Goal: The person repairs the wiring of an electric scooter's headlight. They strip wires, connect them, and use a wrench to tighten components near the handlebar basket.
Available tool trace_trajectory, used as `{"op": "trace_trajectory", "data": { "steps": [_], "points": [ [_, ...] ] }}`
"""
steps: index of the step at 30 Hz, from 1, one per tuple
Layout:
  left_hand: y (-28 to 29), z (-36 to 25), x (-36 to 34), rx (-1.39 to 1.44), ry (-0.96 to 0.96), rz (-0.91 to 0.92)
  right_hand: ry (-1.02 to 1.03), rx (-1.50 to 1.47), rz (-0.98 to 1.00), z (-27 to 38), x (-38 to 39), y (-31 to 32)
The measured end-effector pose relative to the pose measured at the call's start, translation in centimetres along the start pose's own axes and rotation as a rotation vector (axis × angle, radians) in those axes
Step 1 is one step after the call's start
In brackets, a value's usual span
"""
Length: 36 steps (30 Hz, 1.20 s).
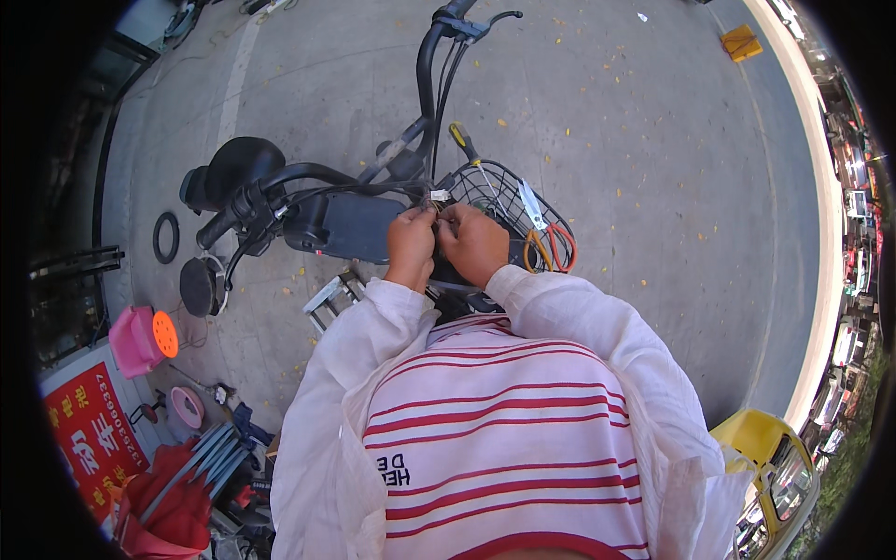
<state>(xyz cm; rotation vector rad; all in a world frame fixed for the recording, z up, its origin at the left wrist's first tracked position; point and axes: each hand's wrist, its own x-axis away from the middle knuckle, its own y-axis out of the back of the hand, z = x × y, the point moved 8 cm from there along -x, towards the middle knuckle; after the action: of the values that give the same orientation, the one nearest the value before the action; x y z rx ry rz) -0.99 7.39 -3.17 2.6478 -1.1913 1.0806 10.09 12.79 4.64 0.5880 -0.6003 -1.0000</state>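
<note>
My left hand [411, 245] and my right hand [474, 243] meet over the front of an electric bike, fingertips pinched close together. Thin wires with a white plug connector [440, 196] stick out just beyond them; both hands appear closed on these wires, though the fingers partly hide them. The black handlebar [322, 172] is turned, one grip to the left and the other end at the far top. Right of my hands is a black wire basket [495, 191], with a yellow-and-black screwdriver [464, 142] and scissors with orange-red handles [562, 245] lying across it.
The bike's black seat [245, 161] and dark footboard [359, 226] are on the left. A tyre [166, 237], a pink watering can [138, 341] and a folded red umbrella [173, 509] lie farther left. A yellow chair [761, 439] stands at lower right, a yellow box [742, 43] far right.
</note>
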Motion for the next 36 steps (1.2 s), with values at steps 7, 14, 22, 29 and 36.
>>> {"op": "trace_trajectory", "data": {
  "steps": [7,14,22,29,36],
  "points": [
    [0.3,0.2,0.5,0.014,0.119,0.047,-0.115,-0.154,-0.043,-3.0,0.7,1.6],
    [1.9,0.1,0.8,0.013,0.091,0.030,-0.112,-0.164,-0.056,-4.3,0.8,1.8],
    [0.3,-0.7,-0.1,-0.190,-0.171,0.036,-0.058,-0.158,-0.067,-3.5,1.0,2.0],
    [0.4,0.0,-0.8,-0.158,-0.117,0.026,0.023,-0.192,-0.098,-2.8,0.3,1.9],
    [0.6,0.2,-0.9,-0.067,-0.067,0.058,0.090,-0.062,-0.058,-0.8,-0.6,0.8]
  ]
}}
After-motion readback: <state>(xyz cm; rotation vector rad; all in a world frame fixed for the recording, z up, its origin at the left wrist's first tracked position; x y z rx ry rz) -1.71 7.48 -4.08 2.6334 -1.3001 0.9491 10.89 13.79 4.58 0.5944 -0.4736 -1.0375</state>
